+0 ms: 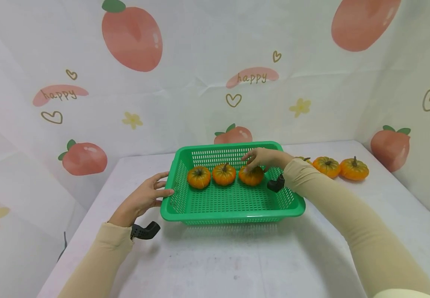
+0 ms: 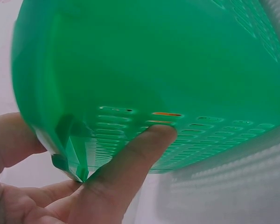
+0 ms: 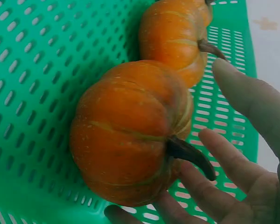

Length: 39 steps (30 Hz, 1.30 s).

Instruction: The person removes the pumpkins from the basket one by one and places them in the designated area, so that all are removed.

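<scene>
A green plastic basket (image 1: 233, 215) with slotted walls stands on the table, three small orange pumpkins in a row along its far side. My left hand (image 1: 145, 196) grips the basket's left rim; in the left wrist view, one finger (image 2: 140, 151) presses the wall from outside while the thumb lies over the rim. Over the rightmost pumpkin (image 1: 251, 179) hovers my right hand (image 1: 261, 158). In the right wrist view its fingers are spread beside this pumpkin (image 3: 126, 135) and its dark stem, thumb apart from it. The middle pumpkin (image 1: 224, 174) and left pumpkin (image 1: 199, 178) sit alongside.
Right of the basket, more pumpkins lie on the white table (image 1: 215, 260): one pumpkin (image 1: 354, 169) at the far right, another pumpkin (image 1: 326, 166) beside it, and a third partly hidden by the right sleeve. A printed cloth backdrop (image 1: 185, 107) rises behind the table.
</scene>
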Available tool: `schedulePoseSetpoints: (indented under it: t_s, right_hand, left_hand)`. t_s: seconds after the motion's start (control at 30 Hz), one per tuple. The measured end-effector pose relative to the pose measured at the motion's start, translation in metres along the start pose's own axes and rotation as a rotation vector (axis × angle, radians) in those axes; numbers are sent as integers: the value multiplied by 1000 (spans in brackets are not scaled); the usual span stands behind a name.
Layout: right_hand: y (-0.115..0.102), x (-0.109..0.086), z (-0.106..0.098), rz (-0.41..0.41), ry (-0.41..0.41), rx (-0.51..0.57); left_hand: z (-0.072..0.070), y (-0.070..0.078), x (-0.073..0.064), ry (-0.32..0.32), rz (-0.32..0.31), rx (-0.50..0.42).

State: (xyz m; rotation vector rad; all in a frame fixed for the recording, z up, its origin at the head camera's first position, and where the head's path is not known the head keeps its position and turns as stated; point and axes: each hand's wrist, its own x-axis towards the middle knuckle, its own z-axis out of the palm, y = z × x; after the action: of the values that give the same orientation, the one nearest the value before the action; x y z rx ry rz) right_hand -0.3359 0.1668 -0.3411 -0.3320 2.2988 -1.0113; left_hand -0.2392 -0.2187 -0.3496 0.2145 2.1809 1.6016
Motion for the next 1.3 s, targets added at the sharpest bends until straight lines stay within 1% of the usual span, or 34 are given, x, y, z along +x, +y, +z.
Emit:
schedulePoseSetpoints:
  t_s: [0.23, 0.5, 0.73, 1.07, 1.3]
  right_hand:
    - [1, 0, 5, 27, -58, -3]
    - [1, -3, 7, 12, -91, -21]
    - [4, -1, 7, 19, -86, -43]
    - [1, -5, 10, 43, -69, -20]
    - [0, -6, 5, 60, -21, 15]
  left_hand:
    - [0, 0, 0, 0, -1, -2]
    - [1, 0, -1, 0, -1, -13]
    - [1, 0, -1, -7, 11, -19]
    - [1, 1, -1, -5, 8, -18]
    - [1, 1, -1, -3, 4, -15]
